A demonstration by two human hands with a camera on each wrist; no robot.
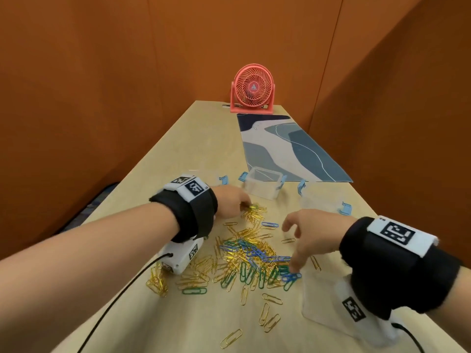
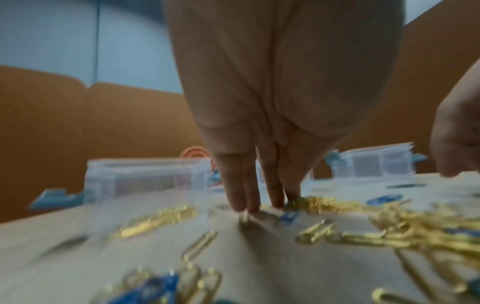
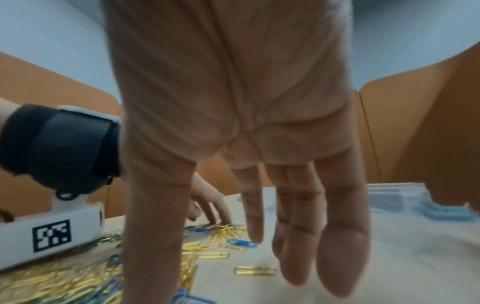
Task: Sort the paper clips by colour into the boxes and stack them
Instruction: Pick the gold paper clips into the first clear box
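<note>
No words or numbers can be read anywhere. The only signs are black-and-white square code markers — one on the white patch of the left wristband point(image 1: 195, 187), one on the right wristband point(image 1: 396, 231), and one on each white camera box under the wrists point(image 1: 193, 252) point(image 1: 353, 309). The pink fan point(image 1: 253, 88), upper centre, bears a small triangle emblem at its hub — too small to read.

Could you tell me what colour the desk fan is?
Coral pink desk fan, clearest in the head view.

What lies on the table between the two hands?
Head view: between the left hand and right hand, a blue paper clip and some gold paper clips.
</note>
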